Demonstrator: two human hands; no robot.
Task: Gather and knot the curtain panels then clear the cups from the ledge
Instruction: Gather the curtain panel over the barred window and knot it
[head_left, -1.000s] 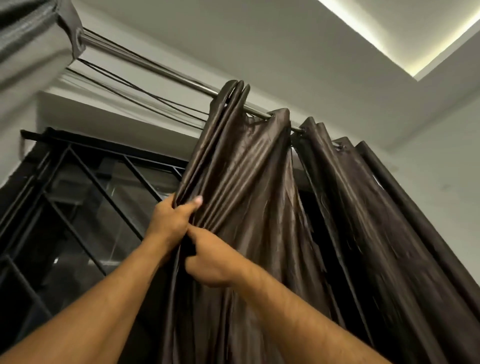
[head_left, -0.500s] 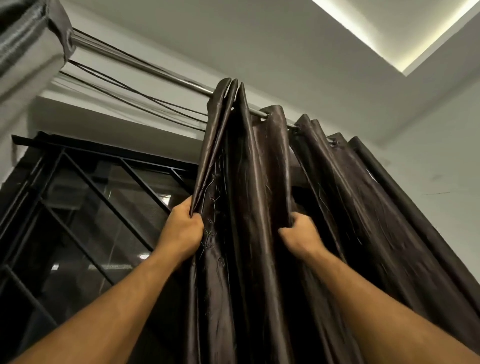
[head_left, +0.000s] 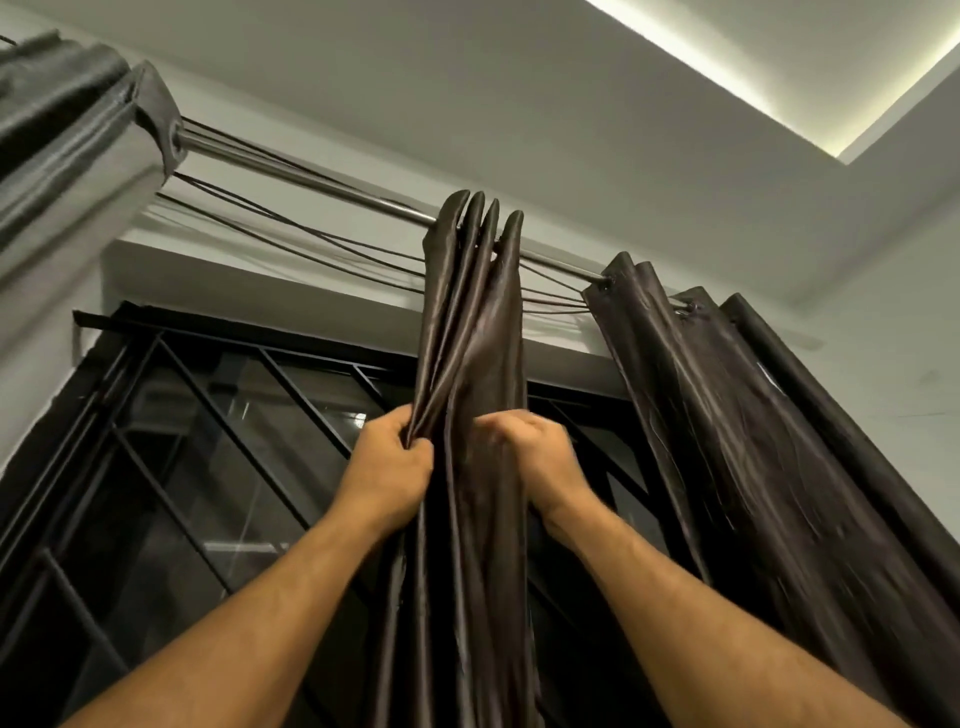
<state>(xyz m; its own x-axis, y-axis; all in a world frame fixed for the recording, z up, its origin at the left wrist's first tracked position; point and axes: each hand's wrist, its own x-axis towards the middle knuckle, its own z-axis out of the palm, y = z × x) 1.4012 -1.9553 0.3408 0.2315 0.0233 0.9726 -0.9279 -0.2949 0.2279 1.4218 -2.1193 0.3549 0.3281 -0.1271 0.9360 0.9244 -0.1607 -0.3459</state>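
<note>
Gripping the dark brown curtain panel (head_left: 470, 332) from both sides: left hand (head_left: 387, 467) closed on its folds at the 9 o'clock edge, right hand (head_left: 535, 457) fisted into the cloth at 3 o'clock. Panel hangs bunched in tight pleats from the rod (head_left: 332, 184), at centre frame. A second brown panel (head_left: 727, 415) hangs toward 3 o'clock, apart from the first, with bare rod between them. Grey curtain (head_left: 67, 130) at 10 o'clock. Thin dark cords (head_left: 311, 234) run just below the rod. Barred window (head_left: 208, 467) behind. No cups or ledge in view.

Risks, as judged:
- Cloth looks slick and satiny; folds may slide out of either fist before a knot is started.
- Downward pull while gathering would load the rod and its eyelets; a hard tug could strain the fixings.
- Cords sit close to the pleat tops; dragging the panel sideways could snag them.
- Second panel stands separate, so knotting now may leave it out.
</note>
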